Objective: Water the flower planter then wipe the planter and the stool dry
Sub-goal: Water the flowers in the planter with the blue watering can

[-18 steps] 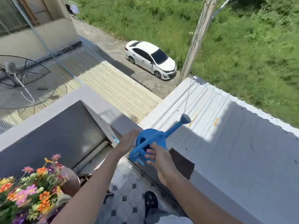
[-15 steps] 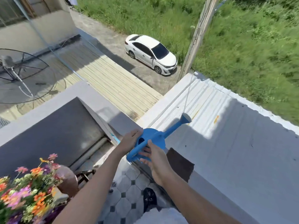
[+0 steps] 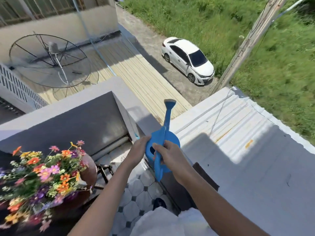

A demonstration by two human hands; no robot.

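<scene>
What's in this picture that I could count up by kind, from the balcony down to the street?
Watering cans: 1, the blue watering can, held by the left hand and the right hand
Flower planters: 1, the brown flower planter
Hands: 2
Cars: 1, the white car
Utility poles: 1, the pole
Dish antennas: 1, the mesh dish
Total: 7
</scene>
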